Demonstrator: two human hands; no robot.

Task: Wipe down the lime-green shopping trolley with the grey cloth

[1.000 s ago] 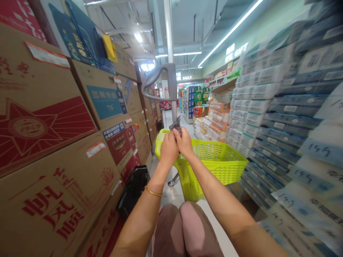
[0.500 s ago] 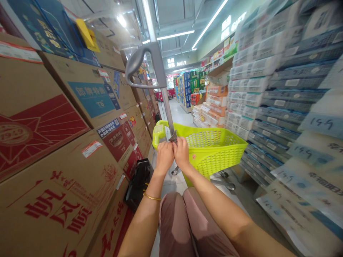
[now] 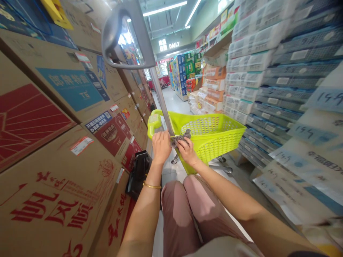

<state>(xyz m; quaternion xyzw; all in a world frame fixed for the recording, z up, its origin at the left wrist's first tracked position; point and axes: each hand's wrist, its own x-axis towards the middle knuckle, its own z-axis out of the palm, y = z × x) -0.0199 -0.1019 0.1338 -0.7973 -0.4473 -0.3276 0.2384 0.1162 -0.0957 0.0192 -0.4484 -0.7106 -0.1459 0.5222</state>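
A lime-green shopping cart (image 3: pixel 214 146) stands before my knees, a metal pole (image 3: pixel 162 98) with a grey loop handle (image 3: pixel 144 39) rising at its near side. My left hand (image 3: pixel 161 148) is closed over the cart's near edge, just left of the pole's foot; its fingertips are hidden. A crumpled grey cloth (image 3: pixel 184 135) lies against the same edge, right of the pole. Fingers bent, my right hand (image 3: pixel 187 152) pinches this cloth. The two hands are slightly apart, with part of the cloth between them.
Stacked cardboard cartons (image 3: pixel 61 185) wall the left side, a black bag (image 3: pixel 138 173) at their foot. On the right rise piles of plastic-wrapped packs (image 3: pixel 281 80) with handwritten price sheets (image 3: pixel 300 132). Behind the cart, a tiled aisle (image 3: pixel 173 98) runs past more stacked goods (image 3: pixel 184 73).
My right hand has moved right, away from the left, spreading the grey cloth along the edge. The view has tipped down and shifted, so the loop handle appears higher, further left.
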